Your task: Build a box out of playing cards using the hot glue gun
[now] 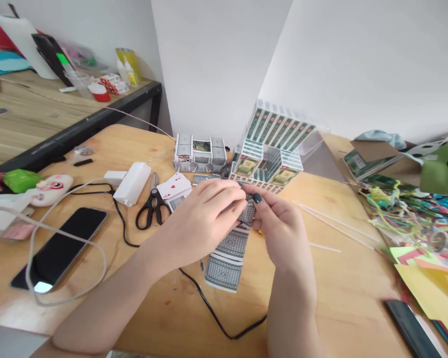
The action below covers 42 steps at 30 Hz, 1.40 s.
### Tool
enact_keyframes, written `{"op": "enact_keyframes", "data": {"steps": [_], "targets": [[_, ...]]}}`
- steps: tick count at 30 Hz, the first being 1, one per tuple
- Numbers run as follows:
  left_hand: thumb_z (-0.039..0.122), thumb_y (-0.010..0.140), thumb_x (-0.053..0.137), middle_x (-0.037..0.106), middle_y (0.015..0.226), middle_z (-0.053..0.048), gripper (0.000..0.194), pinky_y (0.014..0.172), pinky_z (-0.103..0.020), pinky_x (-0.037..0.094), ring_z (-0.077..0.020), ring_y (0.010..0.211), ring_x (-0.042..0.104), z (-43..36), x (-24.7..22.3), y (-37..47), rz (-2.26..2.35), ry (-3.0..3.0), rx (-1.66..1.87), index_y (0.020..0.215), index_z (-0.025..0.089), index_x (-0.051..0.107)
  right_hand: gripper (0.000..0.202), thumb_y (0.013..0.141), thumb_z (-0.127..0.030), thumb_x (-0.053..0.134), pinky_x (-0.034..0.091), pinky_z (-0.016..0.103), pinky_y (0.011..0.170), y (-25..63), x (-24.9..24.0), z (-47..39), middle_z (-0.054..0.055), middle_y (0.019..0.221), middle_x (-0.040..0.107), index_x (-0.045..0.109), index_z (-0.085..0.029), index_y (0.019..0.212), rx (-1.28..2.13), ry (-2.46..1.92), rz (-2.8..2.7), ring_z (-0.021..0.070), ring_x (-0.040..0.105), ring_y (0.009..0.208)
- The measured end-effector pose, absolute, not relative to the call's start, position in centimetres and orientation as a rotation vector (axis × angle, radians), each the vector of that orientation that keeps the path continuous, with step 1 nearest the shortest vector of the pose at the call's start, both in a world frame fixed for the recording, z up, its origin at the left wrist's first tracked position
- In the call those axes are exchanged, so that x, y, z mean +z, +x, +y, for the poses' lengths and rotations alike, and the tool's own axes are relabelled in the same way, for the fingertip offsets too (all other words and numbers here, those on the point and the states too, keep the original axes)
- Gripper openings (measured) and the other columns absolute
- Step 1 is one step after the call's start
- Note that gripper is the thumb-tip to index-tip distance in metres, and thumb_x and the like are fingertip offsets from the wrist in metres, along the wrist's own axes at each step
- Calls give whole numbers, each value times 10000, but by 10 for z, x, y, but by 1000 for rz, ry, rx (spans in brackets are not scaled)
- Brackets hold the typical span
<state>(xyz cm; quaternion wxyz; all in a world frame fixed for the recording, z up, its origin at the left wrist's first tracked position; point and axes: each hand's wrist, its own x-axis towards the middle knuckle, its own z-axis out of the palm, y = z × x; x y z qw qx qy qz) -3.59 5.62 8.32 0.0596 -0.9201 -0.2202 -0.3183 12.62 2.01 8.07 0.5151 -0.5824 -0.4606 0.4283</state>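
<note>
A strip of grey-patterned playing cards [226,266], joined end to end, hangs down between my hands over the table. My left hand [209,214] bends over the strip's upper end, its fingers closed and partly hiding the cards. My right hand [280,214] pinches the same end between thumb and fingers; the thumbnail is dark. Just left of my left hand lie loose playing cards [174,186], some face up, and black-handled scissors [153,206]. Behind my hands stands a block built from playing cards [200,153].
Stacked card boxes [280,124] stand against the wall. A white power adapter [132,183], a phone [59,248] and a looping cable [105,263] lie on the left. Tangled yarn [414,209], an open carton [375,156] and coloured paper [429,283] crowd the right.
</note>
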Motion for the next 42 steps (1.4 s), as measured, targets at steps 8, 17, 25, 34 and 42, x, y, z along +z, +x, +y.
{"op": "enact_keyframes", "data": {"steps": [8,17,25,34,42], "targets": [[93,928,438,654,1031,-96,170,984,-411,487,-216,1039,577,42,82,-20,-724,-2633,-1010,1024,103,579,286,842,-336,540,539,298,652,126,81,17,49,880,688,679,-208,1057,1126,-1369,-1018,161,634,741],[100,897,488,614,1123,-94,220,1050,-453,418,-245,1158,508,52,79,-29,-733,-2766,-953,1099,130,568,300,860,-349,541,511,286,601,132,78,21,45,909,691,665,-222,1102,1087,-1359,-1083,149,609,696],[169,818,576,500,1176,-119,339,918,-411,514,-244,1074,558,67,78,-48,-916,-2935,-1027,1156,170,549,245,852,-346,577,541,326,690,136,82,22,35,878,685,674,-228,1044,1183,-1242,-1114,162,634,760],[223,830,623,445,1205,-48,273,754,-297,585,-79,718,613,70,71,-52,-1199,-3202,-1134,1097,251,576,404,676,-160,698,540,332,743,135,82,26,40,967,682,608,-227,1064,1281,-1157,-1236,183,644,866],[164,734,684,476,1116,-27,311,784,-283,589,-117,857,603,78,69,-50,-1197,-3234,-1376,1031,228,619,432,694,-147,672,545,335,740,133,76,27,44,953,694,597,-208,1115,1255,-1182,-1258,190,657,877]]}}
